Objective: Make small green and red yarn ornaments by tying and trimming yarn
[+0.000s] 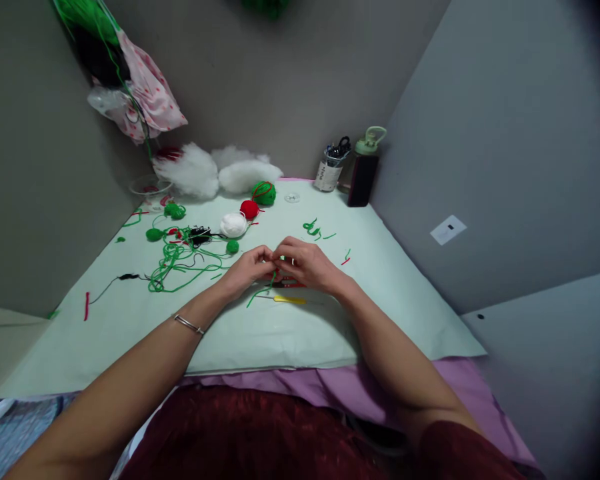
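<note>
My left hand [253,268] and my right hand [305,262] meet above the middle of the table, fingertips pinched together. Between them is green yarn [273,280], and its tail hangs down onto the table cover. Whatever else the fingers hold is mostly covered by them. Just below the hands lies a crochet hook with a yellow handle [290,300]. A red-and-black tool [294,284] sits partly hidden under my right hand. Left of my left hand rest a small green ball [233,247] and a white yarn ball [233,225].
Loose green yarn [167,270] and a black tangle [199,235] spread over the left side. Behind are a red yarn ball [249,210], a green yarn ball [264,193] and white stuffing [193,172]. A pen cup [329,175] and a bottle [371,143] stand at the back right, a phone [363,180] against it.
</note>
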### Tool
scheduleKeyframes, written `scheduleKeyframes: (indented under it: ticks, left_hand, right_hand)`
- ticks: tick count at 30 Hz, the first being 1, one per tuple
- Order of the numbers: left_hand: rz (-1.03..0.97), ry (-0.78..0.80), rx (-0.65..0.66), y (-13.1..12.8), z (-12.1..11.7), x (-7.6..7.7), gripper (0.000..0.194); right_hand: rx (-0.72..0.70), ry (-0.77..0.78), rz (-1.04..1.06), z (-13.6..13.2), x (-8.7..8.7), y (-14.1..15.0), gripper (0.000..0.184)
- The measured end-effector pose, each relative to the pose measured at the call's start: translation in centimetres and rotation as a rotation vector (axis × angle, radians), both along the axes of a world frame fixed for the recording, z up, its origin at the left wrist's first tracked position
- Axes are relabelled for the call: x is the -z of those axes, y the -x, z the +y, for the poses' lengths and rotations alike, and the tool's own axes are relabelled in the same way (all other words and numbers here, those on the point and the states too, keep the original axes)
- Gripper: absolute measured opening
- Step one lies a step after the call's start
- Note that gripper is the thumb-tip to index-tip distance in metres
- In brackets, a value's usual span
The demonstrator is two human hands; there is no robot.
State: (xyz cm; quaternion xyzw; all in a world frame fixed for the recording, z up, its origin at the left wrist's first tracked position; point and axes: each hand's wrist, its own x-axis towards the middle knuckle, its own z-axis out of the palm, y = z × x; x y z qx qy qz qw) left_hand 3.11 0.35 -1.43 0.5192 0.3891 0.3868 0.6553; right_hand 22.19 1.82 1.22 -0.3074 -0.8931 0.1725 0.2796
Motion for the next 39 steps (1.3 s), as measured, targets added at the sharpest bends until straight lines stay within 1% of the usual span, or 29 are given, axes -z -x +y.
scheduleKeyframes:
  ticks: [3,6,9,10,11,13,15,16,17,19,22,24,26,28,30,31,33,36,39]
  left_hand:
    - [-0.027,-0.032,0.018,0.1,0.1,-0.1,0.023]
    - [-0.049,-0.059,0.021,0.4,0.4,0.1,0.023]
    - [-0.013,-0.066,0.016,0.5,0.7,0.6,0.023]
    - [0.004,-0.061,0.013,0.5,0.7,0.8,0.023]
    - [0.014,-0.054,0.015,0.5,0.7,0.9,0.024]
    - [0.008,-0.053,0.037,0.5,0.7,1.0,0.024]
    - [-0.007,-0.063,0.068,0.5,0.6,0.9,0.023]
    - [0.001,-0.067,0.074,0.5,0.5,0.8,0.022]
    - [0.019,-0.067,0.071,0.4,0.4,0.7,0.021]
    - [0.067,-0.059,0.066,0.4,0.4,0.6,0.021]
    - [0.087,-0.048,0.068,0.5,0.4,0.6,0.024]
    - [0.058,-0.049,0.058,0.5,0.4,0.6,0.025]
    - [0.016,-0.061,0.036,0.6,0.5,0.6,0.027]
    - [-0.017,-0.069,0.025,0.7,0.4,0.5,0.029]
    - [-0.042,-0.058,0.028,0.7,0.4,0.5,0.03]
    - [-0.052,-0.048,0.032,0.7,0.4,0.5,0.029]
    - [-0.069,-0.032,0.035,0.7,0.4,0.6,0.029]
    - [-0.076,-0.035,0.027,0.6,0.4,0.5,0.028]
    - [-0.071,-0.042,0.024,0.6,0.4,0.5,0.027]
  right_hand:
    - [-0.01,-0.044,0.101,-0.1,0.0,0.1,0.012]
    - [-0.023,-0.009,0.178,-0.3,-0.1,0.4,0.011]
    - [-0.024,0.01,0.195,-0.9,-0.4,1.0,0.01]
    - [-0.017,0.039,0.221,-1.2,-0.6,1.2,0.011]
    - [-0.011,0.101,0.263,-1.4,-0.8,1.4,0.011]
    - [-0.029,0.332,0.356,-1.7,-1.3,1.5,0.014]
    - [-0.095,0.609,0.432,-1.6,-1.7,1.3,0.018]
    - [-0.128,0.712,0.471,-1.5,-1.8,1.0,0.02]
    - [-0.147,0.775,0.518,-1.2,-2.0,0.7,0.021]
    - [-0.125,0.79,0.665,-0.6,-2.4,-0.1,0.022]
    - [-0.029,0.685,0.923,0.4,-3.1,-1.5,0.023]
    - [0.049,0.621,1.011,0.9,-3.5,-2.2,0.026]
    - [0.117,0.617,0.977,1.1,-3.7,-2.7,0.03]
    - [0.153,0.643,0.859,1.1,-3.7,-2.9,0.031]
    - [0.155,0.637,0.702,0.9,-3.6,-2.9,0.03]
    - [0.147,0.603,0.622,0.9,-3.5,-2.9,0.028]
    - [0.122,0.486,0.473,0.8,-3.2,-2.8,0.024]
    - [0.09,0.331,0.29,1.1,-2.5,-2.7,0.019]
    - [0.094,0.269,0.158,1.3,-2.0,-2.9,0.016]
